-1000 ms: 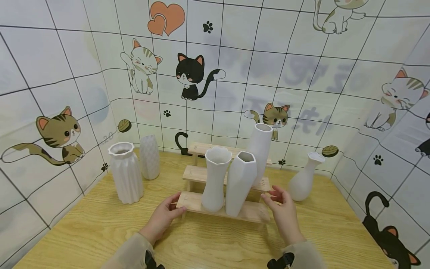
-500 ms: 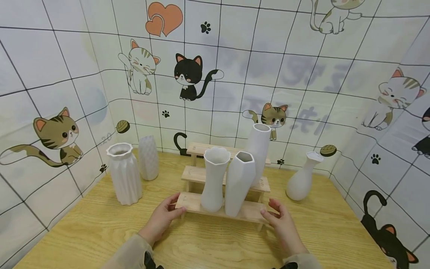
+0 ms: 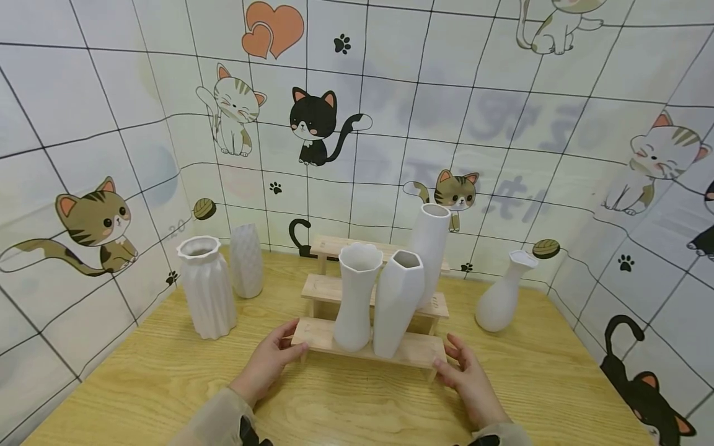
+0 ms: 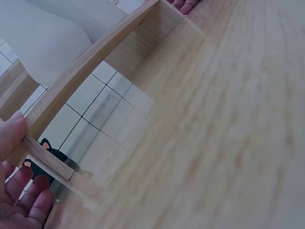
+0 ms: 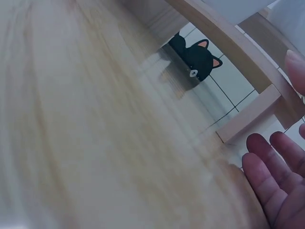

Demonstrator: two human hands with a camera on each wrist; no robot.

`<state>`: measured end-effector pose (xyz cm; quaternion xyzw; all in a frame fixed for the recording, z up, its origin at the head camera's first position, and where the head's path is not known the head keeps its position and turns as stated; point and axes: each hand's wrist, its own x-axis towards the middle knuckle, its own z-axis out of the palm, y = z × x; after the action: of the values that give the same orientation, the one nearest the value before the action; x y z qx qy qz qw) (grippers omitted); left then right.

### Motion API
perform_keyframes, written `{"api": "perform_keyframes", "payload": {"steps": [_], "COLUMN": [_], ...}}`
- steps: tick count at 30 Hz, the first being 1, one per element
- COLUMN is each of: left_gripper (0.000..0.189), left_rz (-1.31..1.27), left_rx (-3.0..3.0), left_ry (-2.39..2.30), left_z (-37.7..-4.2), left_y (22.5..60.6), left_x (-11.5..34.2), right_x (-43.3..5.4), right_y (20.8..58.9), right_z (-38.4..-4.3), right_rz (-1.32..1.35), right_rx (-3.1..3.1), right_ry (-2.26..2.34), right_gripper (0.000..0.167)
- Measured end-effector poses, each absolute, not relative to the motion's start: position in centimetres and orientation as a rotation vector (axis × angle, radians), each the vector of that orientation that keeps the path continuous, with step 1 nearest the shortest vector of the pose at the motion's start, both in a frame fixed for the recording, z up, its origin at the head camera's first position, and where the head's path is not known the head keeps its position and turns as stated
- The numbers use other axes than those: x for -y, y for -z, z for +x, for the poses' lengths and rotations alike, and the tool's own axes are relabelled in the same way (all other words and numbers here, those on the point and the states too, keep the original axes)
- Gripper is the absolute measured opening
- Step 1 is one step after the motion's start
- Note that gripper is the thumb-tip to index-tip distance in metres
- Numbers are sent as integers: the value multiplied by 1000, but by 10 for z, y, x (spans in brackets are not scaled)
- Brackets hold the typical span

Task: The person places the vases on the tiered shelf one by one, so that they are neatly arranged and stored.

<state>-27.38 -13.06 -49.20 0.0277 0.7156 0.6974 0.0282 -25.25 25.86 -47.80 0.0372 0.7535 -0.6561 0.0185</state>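
Note:
A three-step wooden display stand (image 3: 421, 347) stands mid-table. On its bottom step are a wavy-rimmed white vase (image 3: 354, 297) and a faceted white vase (image 3: 397, 303), which leans. Behind them a tall white vase (image 3: 433, 254) rises from the middle step. My left hand (image 3: 268, 362) grips the left end of the bottom step, its thumb on the front edge (image 4: 62, 95). At the opposite end my right hand (image 3: 465, 378) holds the corner, thumb in front and fingers alongside. In the right wrist view those fingers curve beside the stand's leg (image 5: 250, 114).
To the left stand a ribbed white vase (image 3: 209, 291) and a textured white vase (image 3: 247, 260). A round-bellied white vase (image 3: 498, 300) is at the right. A cat-patterned wall covering (image 3: 385, 136) closes off the back and sides of the wooden table (image 3: 357, 415).
My right hand has come down and forward from beside the middle step to the right end of the bottom step. The left hand stays in place; the vases have not moved.

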Motion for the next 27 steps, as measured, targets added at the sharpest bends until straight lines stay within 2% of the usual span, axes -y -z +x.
{"api": "perform_keyframes", "payload": {"steps": [11, 27], "left_gripper": [70, 65], "left_rz": [84, 59], "left_rx": [-2194, -2248], "left_ry": [-2168, -2144], "left_z": [-275, -270], "left_y": [492, 491], "left_x": [130, 131], "right_x": [-256, -255], "right_y": [480, 482], "right_z": [-251, -251], "right_rz": [137, 118], "right_rx": [-2392, -2401], "right_ry": [1995, 1987], "right_gripper": [67, 68]}}
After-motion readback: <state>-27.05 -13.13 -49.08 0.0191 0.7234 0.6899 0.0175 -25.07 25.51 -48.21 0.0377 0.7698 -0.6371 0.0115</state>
